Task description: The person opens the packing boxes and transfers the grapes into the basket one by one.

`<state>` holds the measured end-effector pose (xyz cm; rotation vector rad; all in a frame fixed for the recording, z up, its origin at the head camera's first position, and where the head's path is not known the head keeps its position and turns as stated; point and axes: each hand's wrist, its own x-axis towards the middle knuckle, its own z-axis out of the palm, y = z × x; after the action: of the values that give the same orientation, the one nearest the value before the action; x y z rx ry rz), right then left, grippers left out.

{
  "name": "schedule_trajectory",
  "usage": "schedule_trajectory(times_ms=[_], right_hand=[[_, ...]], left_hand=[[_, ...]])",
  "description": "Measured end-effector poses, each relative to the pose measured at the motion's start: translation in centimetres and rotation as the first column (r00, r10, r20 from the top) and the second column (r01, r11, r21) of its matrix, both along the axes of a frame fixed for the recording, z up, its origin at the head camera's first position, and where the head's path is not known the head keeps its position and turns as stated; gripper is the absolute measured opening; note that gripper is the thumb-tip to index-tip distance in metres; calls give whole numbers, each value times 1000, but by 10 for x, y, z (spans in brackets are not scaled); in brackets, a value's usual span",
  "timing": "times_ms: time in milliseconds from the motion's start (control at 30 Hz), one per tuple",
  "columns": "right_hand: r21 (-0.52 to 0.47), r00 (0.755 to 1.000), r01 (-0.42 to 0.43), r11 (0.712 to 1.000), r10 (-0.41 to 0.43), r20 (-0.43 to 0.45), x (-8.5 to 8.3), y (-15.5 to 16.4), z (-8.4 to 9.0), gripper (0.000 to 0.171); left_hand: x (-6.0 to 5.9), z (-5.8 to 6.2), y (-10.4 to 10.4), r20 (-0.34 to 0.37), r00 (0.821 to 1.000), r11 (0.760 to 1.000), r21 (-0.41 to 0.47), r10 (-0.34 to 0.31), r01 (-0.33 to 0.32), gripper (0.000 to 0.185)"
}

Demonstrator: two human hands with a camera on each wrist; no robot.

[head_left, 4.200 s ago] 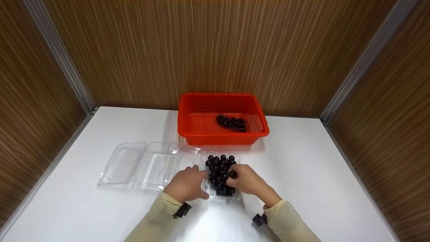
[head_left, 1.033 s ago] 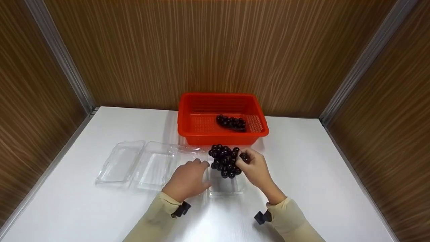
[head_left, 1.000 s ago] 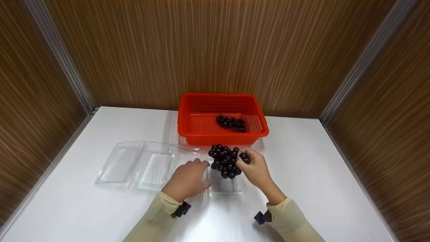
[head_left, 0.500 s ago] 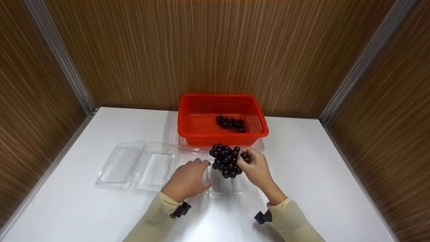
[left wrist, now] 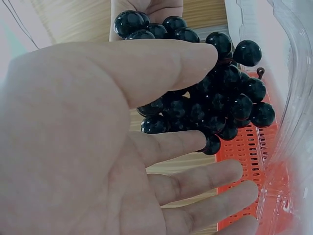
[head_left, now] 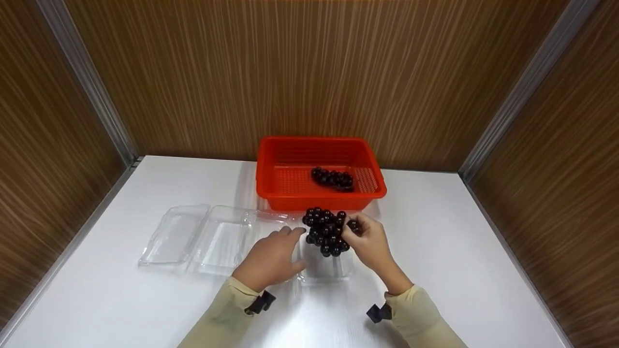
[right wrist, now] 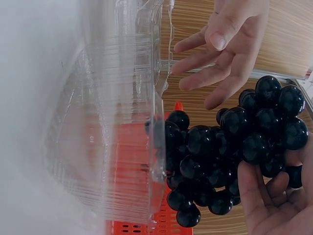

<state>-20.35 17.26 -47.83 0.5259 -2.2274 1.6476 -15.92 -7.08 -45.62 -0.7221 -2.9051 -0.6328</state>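
grapes lifted clear of the clear box, basket just behind

the right hand [head_left: 370, 241] grips a bunch of dark grapes [head_left: 326, 232], fingers curled under its right side, and holds it above the open clear box [head_left: 323, 270], between the box and the red basket [head_left: 271, 186]. the left hand [head_left: 271, 258] lies with fingers relaxed and spread, resting at the box's left edge; the left wrist view shows the palm [left wrist: 98, 147] open, just beside the bunch and not holding it.

to do this well, i judge the grip should sit near the stem rather than on loose berries, since a squeeze on the outer grapes could pop some off. the bunch hangs low enough that it should clear the basket's near wall before it goes over. the left hand pressing on the box looks useful: the thin plastic would likely skid or lift otherwise.

containers:
- clear box: the tray below the bunch looks empty; its lid [head_left: 227, 239] is folded out to the left.
- a second clear tray [head_left: 174, 237] lies further left, nothing in it.
- red basket: stands against the back wall, one smaller bunch [head_left: 333, 178] lies on its mesh floor, right of centre.
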Motion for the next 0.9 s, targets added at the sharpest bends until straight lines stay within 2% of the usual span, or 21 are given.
schedule_trajectory(times_ms=[133,567,767,833,900], right_hand=[[4,1000,10,1000,-10,-7,0,0,-1,7],[11,998,64,998,-63,-13,0,-2,4,5],[-12,997,58,998,-58,-49,0,0,3,6],[-11,996,55,998,-56,-68,6,-3,11,7],[-12,995,59,998,-60,-75,6,-2,12,6]], left_hand=[[-1,-2,0,-1,1000,1000,-9,0,0,66],[-2,-1,-1,-10,1000,1000,27,11,-11,71],[-2,2,-1,14,999,998,52,43,-44,74],[-2,3,0,22,998,996,66,57,-58,75],[-2,4,0,20,998,994,84,67,-69,77]])
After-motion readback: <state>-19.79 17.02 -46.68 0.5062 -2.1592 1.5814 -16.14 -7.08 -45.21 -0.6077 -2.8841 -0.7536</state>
